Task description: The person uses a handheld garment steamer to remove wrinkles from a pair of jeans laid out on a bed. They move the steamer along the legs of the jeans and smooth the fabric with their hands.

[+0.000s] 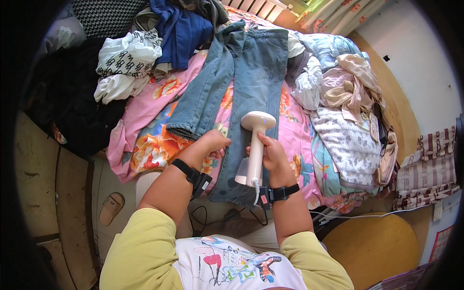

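Note:
A pair of blue jeans (256, 63) lies spread on the bed, its waist at the far side. One leg runs toward me and hangs over the near edge; the other is angled to the left. My right hand (273, 152) is wrapped round the handle of a cream-coloured handheld garment steamer (254, 154), which stands upright over the near leg. Its round head is at the top, and a clear tank and a white cord show at its lower end. My left hand (216, 143) is closed at the inner edge of that leg, its fingertips partly hidden.
A floral sheet (162, 145) covers the bed. Heaped clothes, including a blue garment (186, 36) and a black one (72, 96), lie left; more clothes (350, 92) lie right. A round yellow stool (372, 246) stands near right. The white cord (367, 215) runs right. A slipper (112, 209) is on the floor.

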`<state>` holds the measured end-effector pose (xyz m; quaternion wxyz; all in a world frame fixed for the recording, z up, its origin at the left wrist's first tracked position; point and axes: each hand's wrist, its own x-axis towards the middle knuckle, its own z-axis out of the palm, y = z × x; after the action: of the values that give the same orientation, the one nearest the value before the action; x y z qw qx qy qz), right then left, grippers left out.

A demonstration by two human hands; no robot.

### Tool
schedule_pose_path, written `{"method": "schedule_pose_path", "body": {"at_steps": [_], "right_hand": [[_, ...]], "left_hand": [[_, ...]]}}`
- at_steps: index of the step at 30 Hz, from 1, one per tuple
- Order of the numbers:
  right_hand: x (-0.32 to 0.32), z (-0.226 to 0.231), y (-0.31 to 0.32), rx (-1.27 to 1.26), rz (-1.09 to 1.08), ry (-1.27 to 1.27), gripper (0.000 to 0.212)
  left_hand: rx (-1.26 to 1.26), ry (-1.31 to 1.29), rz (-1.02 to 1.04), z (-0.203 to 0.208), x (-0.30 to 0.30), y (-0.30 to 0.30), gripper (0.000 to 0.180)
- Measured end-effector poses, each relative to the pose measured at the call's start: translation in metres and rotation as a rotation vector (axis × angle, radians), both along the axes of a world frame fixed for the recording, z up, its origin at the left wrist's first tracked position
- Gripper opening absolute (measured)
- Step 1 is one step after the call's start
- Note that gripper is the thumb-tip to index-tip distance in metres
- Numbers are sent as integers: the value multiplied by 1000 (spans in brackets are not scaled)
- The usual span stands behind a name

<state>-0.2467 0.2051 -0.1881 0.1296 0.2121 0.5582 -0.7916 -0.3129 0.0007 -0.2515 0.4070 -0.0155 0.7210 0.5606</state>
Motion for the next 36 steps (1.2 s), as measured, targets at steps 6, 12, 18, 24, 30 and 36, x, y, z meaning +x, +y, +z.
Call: {"method": "schedule_pose_path", "body": {"at_steps": [6, 12, 18, 24, 30, 36], "right_hand": [[43, -5, -3, 43, 57, 1, 35], [93, -3, -2, 45, 41, -56, 32], [124, -4, 8, 32, 5, -36, 32], [127, -7, 24, 13, -82, -16, 31], [111, -9, 30, 14, -201, 12, 37], [108, -13, 41, 25, -220, 24, 32]], "left_hand": [[39, 8, 23, -1, 2, -1, 25], [107, -106, 66, 19, 9, -4, 23], [16, 6, 36, 7, 4, 1, 25], [43, -35, 44, 8, 6, 1, 24], [46, -22, 65, 10, 8, 0, 24], [-2, 5, 22, 6, 5, 2, 24]]}}
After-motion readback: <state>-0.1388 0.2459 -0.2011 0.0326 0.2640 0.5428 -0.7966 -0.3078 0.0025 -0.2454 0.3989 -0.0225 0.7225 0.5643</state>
